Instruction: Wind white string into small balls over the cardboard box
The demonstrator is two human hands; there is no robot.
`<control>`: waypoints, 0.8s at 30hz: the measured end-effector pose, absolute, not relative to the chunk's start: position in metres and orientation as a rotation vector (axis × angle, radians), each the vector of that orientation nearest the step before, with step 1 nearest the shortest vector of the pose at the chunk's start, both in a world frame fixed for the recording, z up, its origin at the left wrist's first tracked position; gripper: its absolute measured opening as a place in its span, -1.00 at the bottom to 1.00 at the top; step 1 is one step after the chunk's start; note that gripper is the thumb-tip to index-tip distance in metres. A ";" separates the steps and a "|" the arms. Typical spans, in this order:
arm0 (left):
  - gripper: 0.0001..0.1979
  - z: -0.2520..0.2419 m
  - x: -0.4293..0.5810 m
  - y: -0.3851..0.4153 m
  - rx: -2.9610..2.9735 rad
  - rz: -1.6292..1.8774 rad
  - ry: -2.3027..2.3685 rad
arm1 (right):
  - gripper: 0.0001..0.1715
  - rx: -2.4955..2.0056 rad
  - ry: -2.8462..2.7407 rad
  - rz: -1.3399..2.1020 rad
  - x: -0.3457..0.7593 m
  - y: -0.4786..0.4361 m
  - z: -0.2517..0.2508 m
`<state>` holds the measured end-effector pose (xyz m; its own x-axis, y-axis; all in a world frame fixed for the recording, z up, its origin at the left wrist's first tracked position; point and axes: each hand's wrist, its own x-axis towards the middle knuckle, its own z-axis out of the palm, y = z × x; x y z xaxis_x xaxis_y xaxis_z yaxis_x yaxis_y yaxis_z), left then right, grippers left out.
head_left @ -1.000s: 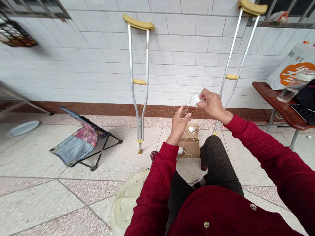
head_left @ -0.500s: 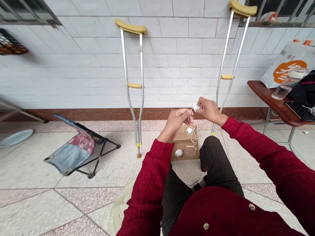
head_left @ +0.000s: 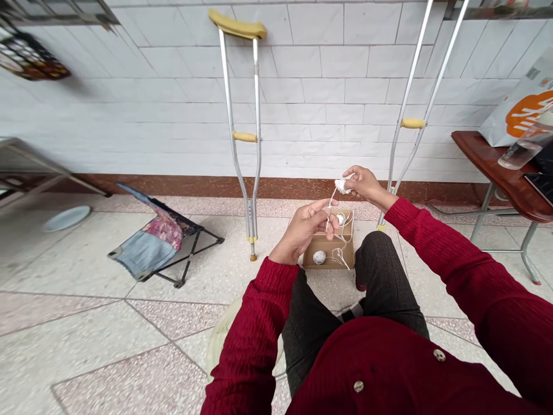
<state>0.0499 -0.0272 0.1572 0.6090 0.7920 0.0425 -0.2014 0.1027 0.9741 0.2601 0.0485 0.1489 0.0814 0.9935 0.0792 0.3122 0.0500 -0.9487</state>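
Note:
Between the fingers of my right hand (head_left: 362, 183) is a small white ball of string (head_left: 343, 185). From it a white string (head_left: 333, 195) runs down to my left hand (head_left: 307, 223), which pinches it between thumb and forefinger. Below my hands an open cardboard box (head_left: 311, 260) rests on the floor in front of my knees. Inside it lie a white ball (head_left: 319, 257) at the near left and another white ball (head_left: 341, 219) farther back, partly hidden by my left fingers. Loose string (head_left: 343, 262) trails over the box's right side.
Two crutches (head_left: 245, 137) (head_left: 413, 124) lean against the white tiled wall. A folding stool (head_left: 149, 248) stands at left, near a pale plate (head_left: 67, 218). At right a brown table (head_left: 475, 153) bears a bag (head_left: 510, 115) and a bottle (head_left: 521, 153).
My left hand has moved down and away from the right, so a longer stretch of string shows between them. The head view has tilted down and turned slightly left.

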 end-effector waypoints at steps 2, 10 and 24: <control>-0.59 0.145 0.050 -0.036 1.251 0.752 0.592 | -0.83 -1.449 -1.522 0.777 0.260 0.048 0.145; -0.68 0.123 0.054 -0.067 1.165 0.695 0.601 | -0.75 -1.546 -1.824 0.103 0.259 0.050 0.134; -0.63 0.068 0.029 -0.081 1.176 0.581 0.688 | -0.82 -1.450 -1.740 0.080 0.279 0.061 0.158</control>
<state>0.0286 -0.0814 0.0682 0.6636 0.7264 -0.1791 -0.0552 0.2863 0.9565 0.2785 0.0612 0.1579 0.0309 0.8332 0.5521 0.7787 0.3262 -0.5359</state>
